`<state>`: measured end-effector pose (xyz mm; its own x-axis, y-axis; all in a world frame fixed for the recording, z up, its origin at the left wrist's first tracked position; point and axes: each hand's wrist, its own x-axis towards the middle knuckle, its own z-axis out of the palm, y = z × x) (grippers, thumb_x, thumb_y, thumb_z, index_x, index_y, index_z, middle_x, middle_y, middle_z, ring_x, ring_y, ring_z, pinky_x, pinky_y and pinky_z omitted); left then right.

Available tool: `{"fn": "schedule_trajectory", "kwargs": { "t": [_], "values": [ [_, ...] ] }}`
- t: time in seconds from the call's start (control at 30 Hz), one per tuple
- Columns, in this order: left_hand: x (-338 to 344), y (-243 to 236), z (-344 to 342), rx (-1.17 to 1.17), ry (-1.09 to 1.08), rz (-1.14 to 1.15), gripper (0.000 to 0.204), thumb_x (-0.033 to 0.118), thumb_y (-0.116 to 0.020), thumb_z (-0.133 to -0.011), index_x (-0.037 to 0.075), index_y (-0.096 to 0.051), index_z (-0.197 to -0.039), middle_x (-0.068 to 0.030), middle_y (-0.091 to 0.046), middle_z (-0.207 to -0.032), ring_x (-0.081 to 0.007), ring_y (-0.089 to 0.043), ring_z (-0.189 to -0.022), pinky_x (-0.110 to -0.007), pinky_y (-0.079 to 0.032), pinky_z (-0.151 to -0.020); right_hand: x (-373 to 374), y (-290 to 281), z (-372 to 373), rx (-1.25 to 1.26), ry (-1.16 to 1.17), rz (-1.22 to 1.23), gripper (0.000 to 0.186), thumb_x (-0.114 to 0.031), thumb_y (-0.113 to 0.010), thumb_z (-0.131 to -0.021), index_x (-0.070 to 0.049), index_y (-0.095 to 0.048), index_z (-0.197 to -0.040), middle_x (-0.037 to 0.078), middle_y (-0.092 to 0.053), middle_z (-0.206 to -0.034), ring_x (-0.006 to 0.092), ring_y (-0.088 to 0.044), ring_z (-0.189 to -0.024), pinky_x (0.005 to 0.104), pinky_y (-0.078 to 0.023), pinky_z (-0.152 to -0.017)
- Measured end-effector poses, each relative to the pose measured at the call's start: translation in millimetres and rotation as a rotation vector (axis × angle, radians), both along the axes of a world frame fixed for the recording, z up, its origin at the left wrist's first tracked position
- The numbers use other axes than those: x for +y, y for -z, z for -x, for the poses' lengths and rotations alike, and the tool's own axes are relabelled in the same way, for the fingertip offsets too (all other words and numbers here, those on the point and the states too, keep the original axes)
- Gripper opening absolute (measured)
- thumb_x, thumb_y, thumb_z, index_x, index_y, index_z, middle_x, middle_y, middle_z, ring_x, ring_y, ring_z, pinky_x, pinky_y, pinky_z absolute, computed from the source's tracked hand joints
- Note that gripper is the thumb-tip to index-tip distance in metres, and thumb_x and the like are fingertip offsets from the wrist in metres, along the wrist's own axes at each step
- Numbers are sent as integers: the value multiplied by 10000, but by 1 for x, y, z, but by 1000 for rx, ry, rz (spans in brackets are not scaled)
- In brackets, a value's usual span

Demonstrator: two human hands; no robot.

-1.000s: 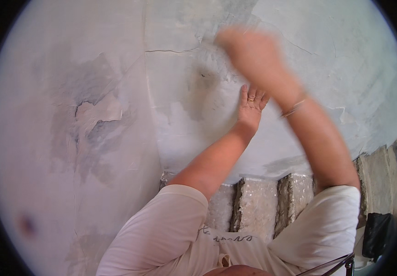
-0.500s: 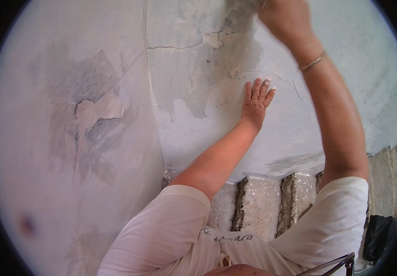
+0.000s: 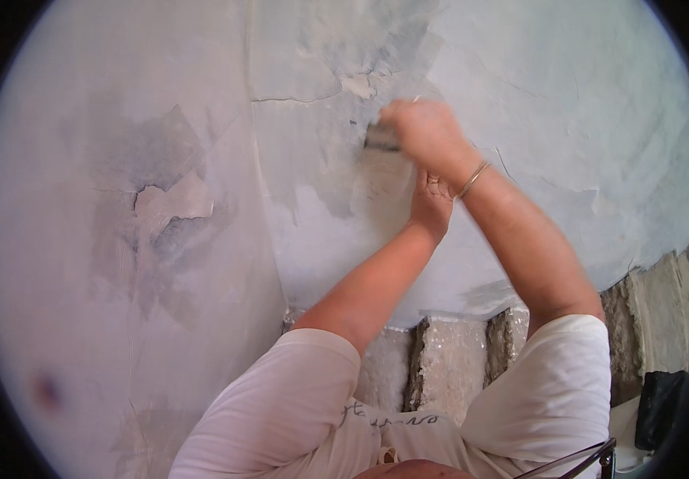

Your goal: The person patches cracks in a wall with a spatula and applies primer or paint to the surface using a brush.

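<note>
My right hand (image 3: 430, 132) is closed on a scraper with a flat, dark blade (image 3: 382, 137), blurred by motion. Its handle is hidden inside the fist. The blade is at a damp grey patch of the plastered wall (image 3: 328, 263), just below a chipped spot (image 3: 358, 85) with a crack running left from it. My left hand (image 3: 432, 201) rests flat against the plaster below the right one. The right hand and wrist cover most of its fingertips; a ring shows on one finger.
The adjoining wall (image 3: 49, 239) on the left has a peeled hole (image 3: 173, 199) with cracked edges and grey stains. Rough concrete steps (image 3: 448, 359) rise along the wall's foot. A black object (image 3: 659, 409) lies at the lower right.
My right hand has swept down and left from the top of the view, bringing the scraper beside my left hand. The left hand has stayed nearly in place on the wall.
</note>
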<state>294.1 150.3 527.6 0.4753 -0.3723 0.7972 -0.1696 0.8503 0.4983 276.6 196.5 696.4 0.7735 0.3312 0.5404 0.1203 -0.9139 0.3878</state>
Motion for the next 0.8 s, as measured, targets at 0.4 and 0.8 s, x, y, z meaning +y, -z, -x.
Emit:
{"fn": "schedule_trajectory", "kwargs": {
  "t": [0.4, 0.8],
  "values": [
    [34, -27, 23, -1239, -1470, -1333, 716, 217, -439, -917, 56, -79, -1515, -189, -52, -1575, -452, -46, -1429, -638, -12, -1114, -7, -186, 60, -950, 57, 202, 60, -88, -631, -808, -55, -584, -791, 116, -611, -815, 292, -630, -739, 391, -496, -654],
    [9, 17, -9, -831, -1571, -379, 605, 225, -420, -942, 36, -198, -1472, -194, -147, -1550, -414, -122, -1427, -597, -90, -1145, 34, 57, 53, -237, -209, 22, 60, -67, -577, -678, -36, -532, -703, 84, -492, -769, 246, -558, -713, 365, -478, -600]
  ]
}}
